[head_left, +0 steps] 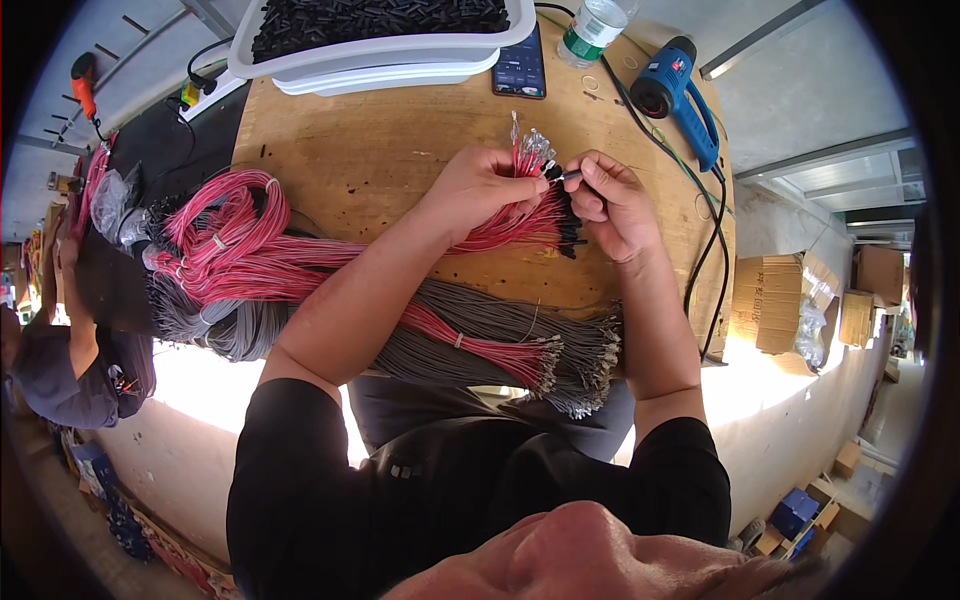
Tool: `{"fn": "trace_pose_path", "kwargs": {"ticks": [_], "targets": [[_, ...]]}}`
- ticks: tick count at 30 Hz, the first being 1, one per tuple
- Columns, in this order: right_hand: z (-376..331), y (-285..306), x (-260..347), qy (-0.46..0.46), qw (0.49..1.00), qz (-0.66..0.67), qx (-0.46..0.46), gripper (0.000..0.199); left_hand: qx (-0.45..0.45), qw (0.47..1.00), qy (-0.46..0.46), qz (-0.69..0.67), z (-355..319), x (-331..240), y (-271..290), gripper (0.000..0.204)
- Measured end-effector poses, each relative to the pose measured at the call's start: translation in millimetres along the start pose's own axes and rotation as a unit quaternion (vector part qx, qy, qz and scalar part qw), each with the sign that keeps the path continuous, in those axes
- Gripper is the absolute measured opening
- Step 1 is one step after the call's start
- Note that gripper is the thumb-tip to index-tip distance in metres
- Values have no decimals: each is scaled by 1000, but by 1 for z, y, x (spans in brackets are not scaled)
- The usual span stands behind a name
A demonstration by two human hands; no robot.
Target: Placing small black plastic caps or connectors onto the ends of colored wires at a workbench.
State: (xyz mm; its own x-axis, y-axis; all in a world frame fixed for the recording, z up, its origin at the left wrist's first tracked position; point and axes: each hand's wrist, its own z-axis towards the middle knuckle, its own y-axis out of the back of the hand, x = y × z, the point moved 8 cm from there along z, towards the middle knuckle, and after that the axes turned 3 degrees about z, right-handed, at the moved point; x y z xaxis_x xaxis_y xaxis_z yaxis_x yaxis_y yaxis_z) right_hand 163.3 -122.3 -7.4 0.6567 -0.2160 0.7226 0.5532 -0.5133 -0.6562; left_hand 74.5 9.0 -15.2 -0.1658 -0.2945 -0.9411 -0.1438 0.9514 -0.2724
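My left hand (478, 192) grips a bundle of red wires (520, 222) near their ends, whose metal terminals (533, 150) fan upward. My right hand (612, 200) pinches a small black sleeve (556, 174) at the tip of one wire, right beside the left hand's fingers. Several wires below the hands have black sleeves on their ends (568, 232). The red bundle trails left across the wooden table (400, 140) into coiled red loops (225, 245).
Grey wire bundles (500, 335) with a red bundle (480, 350) lie near the table's front edge. A white tray of black sleeves (380, 30), a phone (520, 65), a bottle (592, 28) and a blue heat gun (680, 85) sit at the back. Another person (60, 340) is at left.
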Motion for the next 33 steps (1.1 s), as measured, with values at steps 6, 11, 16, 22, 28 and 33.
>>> {"fn": "trace_pose_path", "kwargs": {"ticks": [6, 11, 16, 22, 28, 33], "targets": [[0, -2, -3, 1, 1000, -29, 7, 17, 4, 1000, 2, 0, 0, 0, -1, 16], [-1, -3, -1, 4, 1000, -30, 1, 17, 7, 1000, -4, 1, 0, 1, -1, 15], [0, -4, -4, 0, 1000, -24, 9, 16, -8, 1000, -22, 0, 0, -3, -3, 14], [1, -3, -5, 2, 999, -36, 15, 16, -6, 1000, -28, 14, 0, -3, -3, 14], [0, 2, 6, 39, 997, -57, -38, 14, 10, 999, -30, 18, 2, -2, -2, 17], [-4, 21, 25, 123, 983, -99, -96, 12, -11, 998, -30, 59, 1, -3, -5, 21]]}}
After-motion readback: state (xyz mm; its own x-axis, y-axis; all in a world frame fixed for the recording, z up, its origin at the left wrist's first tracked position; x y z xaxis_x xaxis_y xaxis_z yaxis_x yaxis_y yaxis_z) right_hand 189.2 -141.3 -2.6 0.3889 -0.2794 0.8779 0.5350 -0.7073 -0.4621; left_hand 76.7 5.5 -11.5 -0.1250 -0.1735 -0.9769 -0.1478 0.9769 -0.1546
